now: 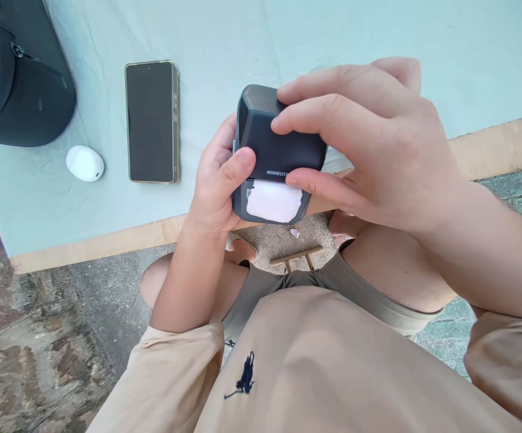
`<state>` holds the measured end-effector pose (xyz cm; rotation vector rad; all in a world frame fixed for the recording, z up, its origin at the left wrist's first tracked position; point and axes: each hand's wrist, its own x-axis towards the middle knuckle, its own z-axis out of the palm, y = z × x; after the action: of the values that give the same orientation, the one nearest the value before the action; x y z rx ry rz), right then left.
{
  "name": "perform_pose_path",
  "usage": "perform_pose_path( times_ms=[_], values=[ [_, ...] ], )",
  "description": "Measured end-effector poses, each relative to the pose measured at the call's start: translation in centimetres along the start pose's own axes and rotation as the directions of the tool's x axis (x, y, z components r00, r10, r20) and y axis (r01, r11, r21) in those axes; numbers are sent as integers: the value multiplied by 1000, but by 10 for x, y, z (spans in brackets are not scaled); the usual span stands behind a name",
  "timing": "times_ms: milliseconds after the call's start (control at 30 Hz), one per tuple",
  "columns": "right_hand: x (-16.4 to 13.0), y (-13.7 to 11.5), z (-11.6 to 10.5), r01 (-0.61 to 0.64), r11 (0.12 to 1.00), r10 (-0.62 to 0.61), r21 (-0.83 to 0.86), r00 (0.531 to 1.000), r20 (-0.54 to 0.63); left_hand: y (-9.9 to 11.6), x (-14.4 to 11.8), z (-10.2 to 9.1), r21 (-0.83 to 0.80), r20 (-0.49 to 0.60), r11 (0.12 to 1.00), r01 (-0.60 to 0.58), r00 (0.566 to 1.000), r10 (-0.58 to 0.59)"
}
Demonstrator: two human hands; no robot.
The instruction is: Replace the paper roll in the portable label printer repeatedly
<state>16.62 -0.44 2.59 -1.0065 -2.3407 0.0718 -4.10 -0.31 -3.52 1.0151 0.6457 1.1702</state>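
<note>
Head view: left hand [218, 180] grips the label printer [275, 153] from its side to steady it, right hand [369, 144] clasped over its top, thumb beside the paper [273, 201].

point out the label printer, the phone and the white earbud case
label printer [273, 141]: head view, on its dark top face
phone [151, 120]: head view, middle of the black screen
white earbud case [85, 163]: head view, centre of its shell

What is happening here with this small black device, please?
A seated person holds a small dark label printer in both hands. The left hand grips its side; the right hand covers its top, thumb by a white label sticking out. On the pale table lie a phone, a white case and a dark bag.
</note>
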Motion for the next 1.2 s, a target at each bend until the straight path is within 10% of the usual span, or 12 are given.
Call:
perform_pose_path(
  times_ms=[367,900,1200],
  values=[
    [12,-5,-15,-142,990,139,-13,949,284,13,-5,7,15,-27,998,63,998,-62],
    [7,-3,-12,-87,996,90,-23,980,177,15,-8,10,66,-63,997,26,998,-22],
    [17,-17,-16,-240,970,240,-44,906,348,12,-9,9,53,-76,999,6,997,-2]
  ],
)
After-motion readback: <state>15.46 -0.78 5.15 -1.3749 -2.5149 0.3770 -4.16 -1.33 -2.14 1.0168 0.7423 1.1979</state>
